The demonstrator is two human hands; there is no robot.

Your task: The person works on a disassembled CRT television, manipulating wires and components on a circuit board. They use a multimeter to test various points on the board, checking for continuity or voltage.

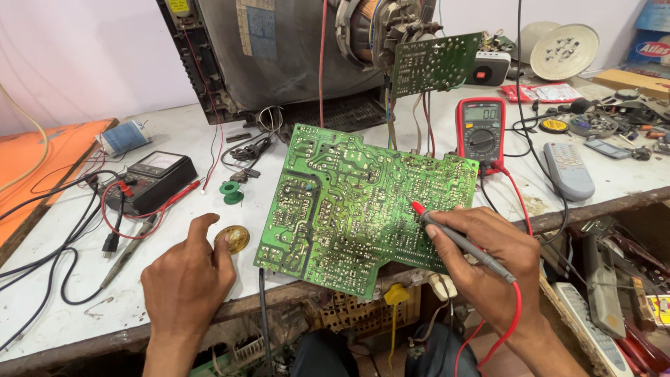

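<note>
Solder-side up, the circuit board [349, 202] faces you; your right hand [488, 265] pinches the red probe [460, 241] at three o'clock, your left hand [187, 279] rests loosely curled, empty, at nine.

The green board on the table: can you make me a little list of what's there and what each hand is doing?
Board: big green circuit board, solder side up, hanging partly over the table edge
Right hand: holds a red-tipped probe, tip touching the board
Left hand: resting on the table, thumb beside a small round brass-coloured tin
Red meter: stands behind the board, red lead running to the probe
Black meter: left of the board, among black cables
Behind: open back of an old television
</note>
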